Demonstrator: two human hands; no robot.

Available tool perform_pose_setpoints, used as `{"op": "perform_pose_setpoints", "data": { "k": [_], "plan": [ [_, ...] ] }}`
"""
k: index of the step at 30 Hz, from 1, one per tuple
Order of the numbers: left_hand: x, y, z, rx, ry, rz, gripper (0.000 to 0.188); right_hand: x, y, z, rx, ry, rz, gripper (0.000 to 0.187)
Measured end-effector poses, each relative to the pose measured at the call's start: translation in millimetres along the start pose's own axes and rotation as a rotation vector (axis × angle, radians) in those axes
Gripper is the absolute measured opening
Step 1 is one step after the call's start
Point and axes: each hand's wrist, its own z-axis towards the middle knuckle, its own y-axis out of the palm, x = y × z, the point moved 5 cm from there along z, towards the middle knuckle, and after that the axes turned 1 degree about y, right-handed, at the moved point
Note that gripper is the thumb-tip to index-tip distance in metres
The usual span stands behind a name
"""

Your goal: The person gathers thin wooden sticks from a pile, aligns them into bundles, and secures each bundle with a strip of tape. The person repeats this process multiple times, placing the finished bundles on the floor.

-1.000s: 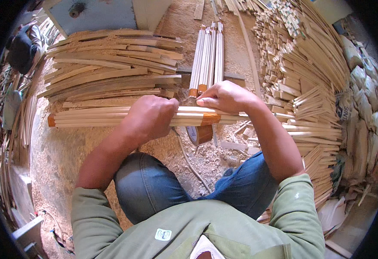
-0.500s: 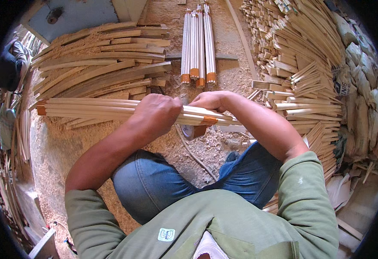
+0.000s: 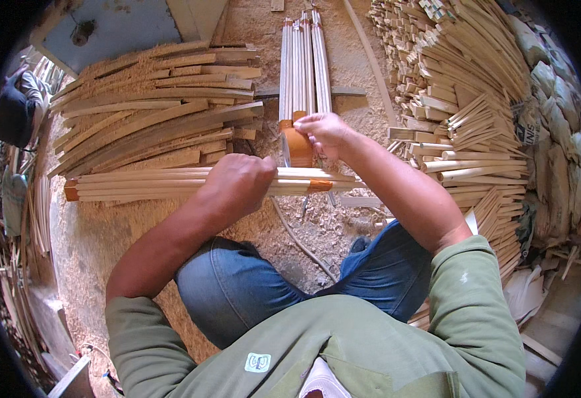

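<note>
Workshop floor (image 3: 88, 255) strewn with pale shavings, seen in the head view. Upper left of the frame: one blue-grey flat panel (image 3: 131, 30) above a pile of curved, rough-sawn wooden planks (image 3: 161, 123). Upper centre: several upright-lying bundles of slim, pale round wooden sticks (image 3: 297, 73), banded with orange-brown tape. Upper right: a large heap of loose wooden sticks and square battens (image 3: 463, 73); pale stuffed sacks (image 3: 556, 146) at the right edge. Centre: one horizontal bundle of pale wooden rods (image 3: 144, 186), orange-brown tape at its left end and near its right. Left hand (image 3: 241, 180): fist closed around that horizontal bundle, right of its middle. Right hand (image 3: 328, 134): thumb and fingers together, clamped on the upper edge of one broad roll of shiny brown adhesive tape (image 3: 298, 149), just above the horizontal bundle in the frame. Lower centre: two knees in blue denim (image 3: 234, 288).
</note>
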Motion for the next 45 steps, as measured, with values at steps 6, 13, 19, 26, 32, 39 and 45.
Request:
{"op": "perform_pose_setpoints", "data": {
  "k": [6, 13, 19, 26, 32, 39, 45],
  "plan": [
    [5, 1, 7, -0.006, -0.014, 0.006, 0.011, -47, -7, -9, 0.08, -0.199, 0.183, 0.017],
    [-14, 5, 19, 0.058, -0.106, -0.011, 0.009, -94, 5, -77, 0.05, -0.363, 0.255, 0.017],
    [-42, -27, 46, 0.155, -0.228, 0.002, 0.02, -112, 16, -133, 0.097, -0.494, 0.256, 0.035],
    [-41, -96, 55, 0.298, -0.373, -0.032, 0.035, -130, 14, -180, 0.084, -0.923, 0.085, 0.06],
    [-24, -141, 45, 0.387, -0.442, -0.198, 0.04, -133, -3, -194, 0.341, -0.878, -0.318, 0.053],
    [7, -166, 37, 0.461, -0.27, -0.485, 0.049, -152, -24, -202, 0.474, -0.996, -0.538, 0.044],
    [26, -163, 34, 0.368, 0.022, -0.833, 0.045, -164, -33, -204, 0.062, -1.114, -0.122, 0.04]
  ]
}}
